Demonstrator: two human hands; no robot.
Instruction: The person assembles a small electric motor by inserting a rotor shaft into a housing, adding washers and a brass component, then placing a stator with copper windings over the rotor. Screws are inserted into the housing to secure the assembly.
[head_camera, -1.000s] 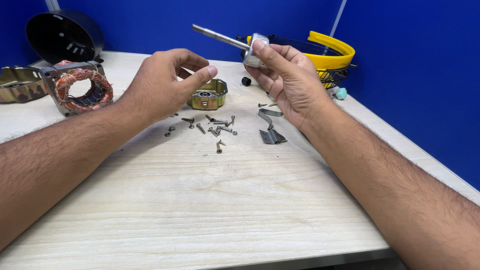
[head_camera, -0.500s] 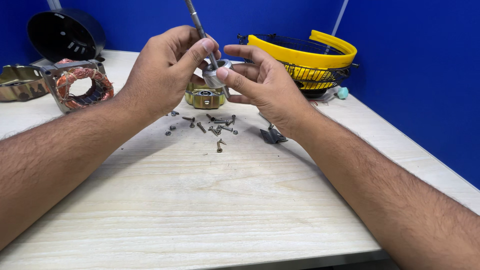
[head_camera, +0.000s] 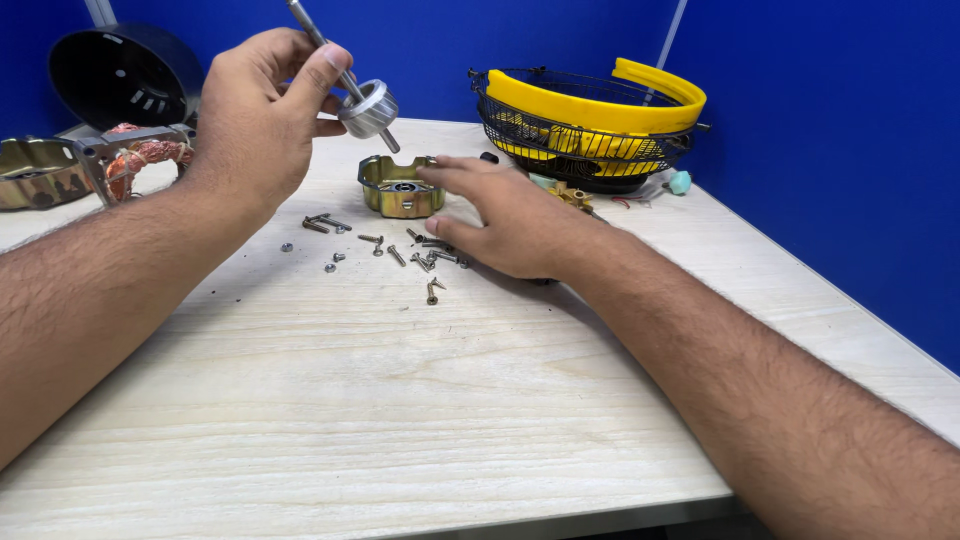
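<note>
The left hand (head_camera: 255, 115) is raised above the far left part of the table (head_camera: 400, 400) and holds a metal shaft with a round rotor (head_camera: 366, 108), tilted, between thumb and fingers. The right hand (head_camera: 500, 215) is open and flat, holding nothing, over the scattered screws (head_camera: 400, 250), near a brass-coloured bracket (head_camera: 400, 187).

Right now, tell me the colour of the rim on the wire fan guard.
Yellow rim on the black wire fan guard, head view.
</note>
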